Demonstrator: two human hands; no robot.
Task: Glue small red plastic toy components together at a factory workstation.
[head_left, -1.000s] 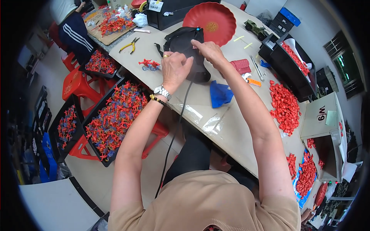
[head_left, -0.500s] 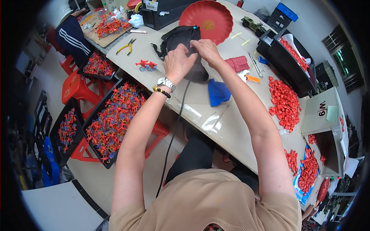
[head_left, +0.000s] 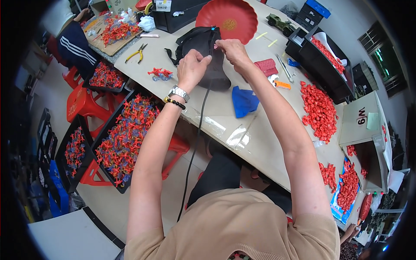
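Note:
A black fabric bag (head_left: 197,45) with a strap and buckle on its left side lies on the table in front of me. My left hand (head_left: 192,71), wearing a metal watch and a beaded bracelet, rests on its near part, with the fingers curled and the thumb stretched to the right over the fabric. My right hand (head_left: 234,52) pinches at the bag's right side, near a seam or opening; a small pinkish spot shows at its fingertips. From the bag's near end a dark cable (head_left: 201,117) runs down past the table edge.
Behind the bag is a red scalloped tray (head_left: 225,21). Pliers (head_left: 136,53), red-and-blue toy figures (head_left: 160,74), a blue cloth piece (head_left: 245,102) and a red wallet (head_left: 266,67) lie around. Red parts (head_left: 318,112) are heaped at right. Black bins of figures (head_left: 128,138) stand left.
My left hand has moved slightly left and toward me, with its thumb drawn closer to its fingers. The right hand still pinches at the bag. The whole view has shifted a little.

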